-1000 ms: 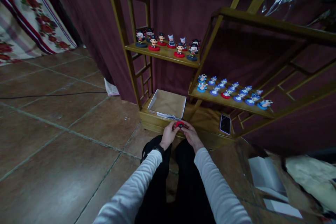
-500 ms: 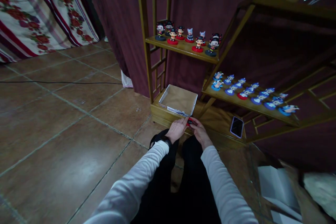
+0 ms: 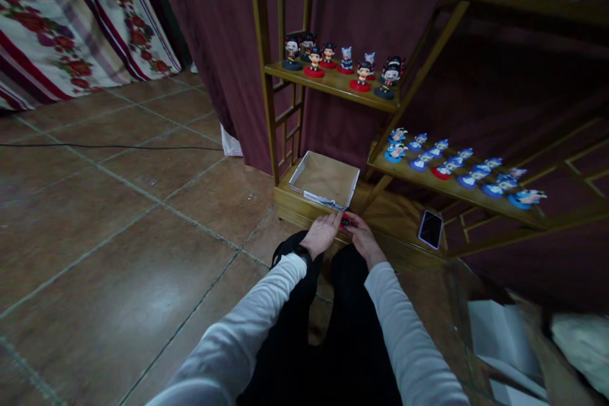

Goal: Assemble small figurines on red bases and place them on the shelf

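Note:
Between my two hands, above my knees, is a small figurine (image 3: pixel 346 221) with red and black parts, mostly covered by fingers. My left hand (image 3: pixel 322 232) is closed on its left side, a black band at the wrist. From the right, my right hand (image 3: pixel 362 236) grips it with thumb and fingers. Just beyond the hands an open shallow cardboard box (image 3: pixel 328 181) sits on the low wooden base of the shelf; no items show inside it.
Several figurines with red or black bases stand on the upper shelf (image 3: pixel 335 84). Blue and purple ones fill the lower right shelf (image 3: pixel 457 185). A phone (image 3: pixel 431 229) lies on the base at right. White packaging (image 3: pixel 503 336) is on the floor at right, a dark cable (image 3: pixel 114 147) at left.
Both hands stay on the figurine in nearly the same place, with only slight finger movement. The whole view has shifted a little; the shelves and box look otherwise the same.

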Demonstrator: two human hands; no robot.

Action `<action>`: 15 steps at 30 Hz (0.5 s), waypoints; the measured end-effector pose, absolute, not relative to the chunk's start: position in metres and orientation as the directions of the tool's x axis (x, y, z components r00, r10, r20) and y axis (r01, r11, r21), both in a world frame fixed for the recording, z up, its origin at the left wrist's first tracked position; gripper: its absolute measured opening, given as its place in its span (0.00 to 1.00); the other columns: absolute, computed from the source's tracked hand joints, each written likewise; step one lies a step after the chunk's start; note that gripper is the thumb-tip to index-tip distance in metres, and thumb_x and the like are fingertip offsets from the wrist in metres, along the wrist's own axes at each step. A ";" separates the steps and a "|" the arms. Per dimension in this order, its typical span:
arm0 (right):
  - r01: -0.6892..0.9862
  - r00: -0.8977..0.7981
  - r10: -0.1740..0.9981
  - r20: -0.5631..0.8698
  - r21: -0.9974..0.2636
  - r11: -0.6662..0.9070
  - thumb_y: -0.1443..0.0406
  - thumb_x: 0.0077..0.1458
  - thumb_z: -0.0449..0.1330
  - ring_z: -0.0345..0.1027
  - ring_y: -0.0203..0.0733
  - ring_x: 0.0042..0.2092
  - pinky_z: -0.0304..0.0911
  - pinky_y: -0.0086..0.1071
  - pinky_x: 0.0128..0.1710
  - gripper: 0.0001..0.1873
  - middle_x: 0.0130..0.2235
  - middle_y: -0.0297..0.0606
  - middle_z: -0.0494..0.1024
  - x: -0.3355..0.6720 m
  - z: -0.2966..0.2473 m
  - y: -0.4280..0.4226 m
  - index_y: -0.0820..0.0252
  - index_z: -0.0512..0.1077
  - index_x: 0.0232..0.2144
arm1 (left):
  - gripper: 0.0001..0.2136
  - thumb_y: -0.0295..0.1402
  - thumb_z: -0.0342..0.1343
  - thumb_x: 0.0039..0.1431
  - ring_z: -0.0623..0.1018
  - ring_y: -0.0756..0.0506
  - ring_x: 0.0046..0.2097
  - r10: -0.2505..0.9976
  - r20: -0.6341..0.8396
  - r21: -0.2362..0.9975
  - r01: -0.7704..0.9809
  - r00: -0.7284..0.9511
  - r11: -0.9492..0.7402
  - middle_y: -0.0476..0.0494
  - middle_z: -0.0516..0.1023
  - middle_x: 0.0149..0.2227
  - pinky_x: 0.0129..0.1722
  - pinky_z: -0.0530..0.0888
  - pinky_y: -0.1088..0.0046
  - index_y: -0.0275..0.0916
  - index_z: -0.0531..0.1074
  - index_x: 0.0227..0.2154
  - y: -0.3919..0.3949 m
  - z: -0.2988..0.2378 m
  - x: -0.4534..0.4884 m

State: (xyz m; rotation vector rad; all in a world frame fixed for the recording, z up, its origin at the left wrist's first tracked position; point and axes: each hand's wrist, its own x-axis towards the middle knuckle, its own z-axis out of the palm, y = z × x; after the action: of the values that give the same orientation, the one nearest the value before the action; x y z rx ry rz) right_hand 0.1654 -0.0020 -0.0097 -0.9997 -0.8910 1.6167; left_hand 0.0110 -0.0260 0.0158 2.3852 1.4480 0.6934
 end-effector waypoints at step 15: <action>-0.391 -0.128 0.970 -0.207 -0.888 -0.241 0.64 0.34 0.68 0.71 0.39 0.38 0.65 0.41 0.45 0.19 0.37 0.34 0.77 0.159 -0.013 -0.003 0.57 0.72 0.33 | 0.10 0.36 0.57 0.50 0.74 0.46 0.30 0.988 0.086 0.979 0.174 0.130 -0.108 0.45 0.75 0.26 0.33 0.69 0.73 0.38 0.74 0.35 -0.004 -0.008 0.011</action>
State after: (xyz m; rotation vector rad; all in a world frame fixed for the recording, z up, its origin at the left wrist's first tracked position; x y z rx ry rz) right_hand 0.1586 -0.0026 -0.0129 -1.0089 -0.8313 1.6060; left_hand 0.0109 -0.0041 -0.0084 1.4700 1.1997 1.0968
